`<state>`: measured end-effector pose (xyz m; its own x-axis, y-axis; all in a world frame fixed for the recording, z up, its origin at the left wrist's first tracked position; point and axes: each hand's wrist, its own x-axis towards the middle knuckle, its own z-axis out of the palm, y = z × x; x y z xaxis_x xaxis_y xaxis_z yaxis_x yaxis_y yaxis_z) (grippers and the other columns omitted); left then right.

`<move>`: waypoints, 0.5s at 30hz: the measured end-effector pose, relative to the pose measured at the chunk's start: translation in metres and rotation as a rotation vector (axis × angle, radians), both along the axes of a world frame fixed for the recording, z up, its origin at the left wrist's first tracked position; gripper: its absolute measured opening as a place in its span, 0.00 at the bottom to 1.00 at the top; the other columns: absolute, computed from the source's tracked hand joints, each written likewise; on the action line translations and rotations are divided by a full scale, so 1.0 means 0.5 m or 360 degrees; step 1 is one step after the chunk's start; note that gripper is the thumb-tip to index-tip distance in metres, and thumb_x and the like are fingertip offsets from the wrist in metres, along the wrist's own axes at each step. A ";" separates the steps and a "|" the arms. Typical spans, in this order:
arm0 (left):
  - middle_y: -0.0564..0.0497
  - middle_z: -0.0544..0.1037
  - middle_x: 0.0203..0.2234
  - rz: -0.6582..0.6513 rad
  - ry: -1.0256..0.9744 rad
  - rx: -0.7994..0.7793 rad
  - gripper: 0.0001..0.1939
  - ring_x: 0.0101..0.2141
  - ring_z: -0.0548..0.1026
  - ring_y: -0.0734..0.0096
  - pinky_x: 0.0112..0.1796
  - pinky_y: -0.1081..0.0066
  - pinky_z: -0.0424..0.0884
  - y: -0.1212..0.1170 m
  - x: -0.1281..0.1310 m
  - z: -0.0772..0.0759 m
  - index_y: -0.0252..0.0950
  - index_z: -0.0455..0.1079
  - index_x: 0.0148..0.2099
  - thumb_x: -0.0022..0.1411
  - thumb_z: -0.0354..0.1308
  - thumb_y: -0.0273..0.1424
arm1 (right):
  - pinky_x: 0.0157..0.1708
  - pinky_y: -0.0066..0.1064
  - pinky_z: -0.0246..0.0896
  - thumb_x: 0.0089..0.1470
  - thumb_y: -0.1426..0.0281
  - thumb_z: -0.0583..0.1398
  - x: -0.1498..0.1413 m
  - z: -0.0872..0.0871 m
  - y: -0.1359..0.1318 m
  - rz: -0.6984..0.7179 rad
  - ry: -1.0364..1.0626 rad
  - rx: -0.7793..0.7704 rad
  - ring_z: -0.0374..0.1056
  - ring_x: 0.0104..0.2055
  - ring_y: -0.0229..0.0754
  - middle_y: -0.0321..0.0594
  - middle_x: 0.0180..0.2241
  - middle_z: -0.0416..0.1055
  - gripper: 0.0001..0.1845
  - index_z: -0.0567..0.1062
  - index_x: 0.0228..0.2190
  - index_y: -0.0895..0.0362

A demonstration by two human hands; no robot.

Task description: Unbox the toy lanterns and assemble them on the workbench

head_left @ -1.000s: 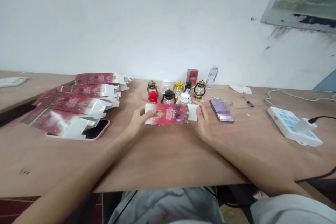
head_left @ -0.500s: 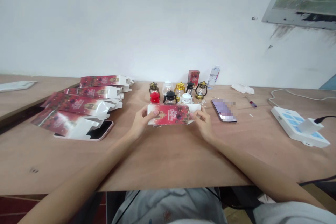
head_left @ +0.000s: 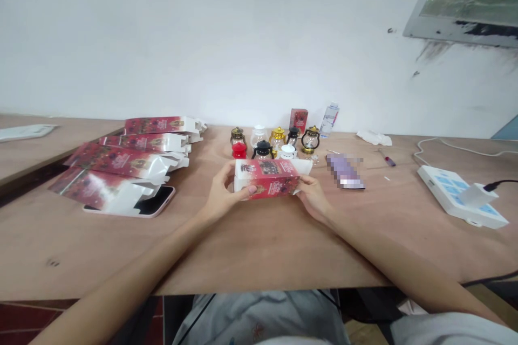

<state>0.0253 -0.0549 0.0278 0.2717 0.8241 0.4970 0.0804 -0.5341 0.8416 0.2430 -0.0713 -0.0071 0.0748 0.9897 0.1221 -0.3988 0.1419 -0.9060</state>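
Note:
A red and white printed cardboard box (head_left: 270, 178) is held above the table between my two hands, with two of its printed sides showing. My left hand (head_left: 226, 191) grips its left end, thumb on the front face. At the right end, my right hand (head_left: 312, 194) has its fingers on the white flap (head_left: 303, 166), which stands open. Just behind the box are several small lanterns, among them a red one (head_left: 239, 151), a black one (head_left: 263, 149), a white one (head_left: 287, 151) and a gold one (head_left: 278, 137). The box hides part of the front lanterns.
Several flattened red boxes (head_left: 117, 161) lie at the left, partly over a phone (head_left: 162, 202). A closed red box (head_left: 298, 118) and a bottle (head_left: 329, 118) stand by the wall. On the right are another phone (head_left: 346, 171), a tissue (head_left: 374, 137) and a power strip (head_left: 453, 194).
The box has turned and opened out from a flat-looking shape, now showing a second side. Both hands have shifted slightly with it, a little right and down.

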 end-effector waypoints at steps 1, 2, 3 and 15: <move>0.46 0.73 0.42 0.0010 0.0020 0.0049 0.27 0.41 0.73 0.63 0.43 0.66 0.70 0.000 0.000 -0.003 0.35 0.63 0.46 0.46 0.66 0.39 | 0.32 0.27 0.61 0.32 0.67 0.69 0.000 0.001 0.000 0.0009 0.0027 -0.0007 0.66 0.29 0.36 0.35 0.25 0.75 0.13 0.80 0.27 0.55; 0.46 0.73 0.42 0.0024 0.0040 0.0107 0.27 0.42 0.73 0.62 0.44 0.65 0.70 0.000 0.000 -0.006 0.35 0.63 0.47 0.46 0.66 0.39 | 0.32 0.27 0.62 0.32 0.67 0.69 0.001 0.002 0.000 0.0017 0.0057 -0.0018 0.67 0.29 0.36 0.35 0.26 0.75 0.14 0.80 0.28 0.55; 0.46 0.73 0.43 0.0039 0.0060 0.0172 0.28 0.43 0.72 0.62 0.45 0.64 0.70 -0.001 0.000 -0.008 0.35 0.63 0.47 0.46 0.66 0.38 | 0.33 0.28 0.62 0.33 0.67 0.69 0.002 0.004 0.000 0.0027 0.0088 -0.0035 0.67 0.30 0.36 0.35 0.27 0.76 0.13 0.80 0.28 0.55; 0.43 0.65 0.50 0.0475 -0.0049 0.0849 0.35 0.51 0.66 0.58 0.52 0.59 0.65 -0.001 -0.022 0.011 0.38 0.55 0.58 0.50 0.64 0.37 | 0.36 0.25 0.68 0.40 0.72 0.66 0.091 0.053 0.053 -0.0451 0.0482 -0.0001 0.72 0.33 0.34 0.33 0.28 0.76 0.05 0.74 0.24 0.55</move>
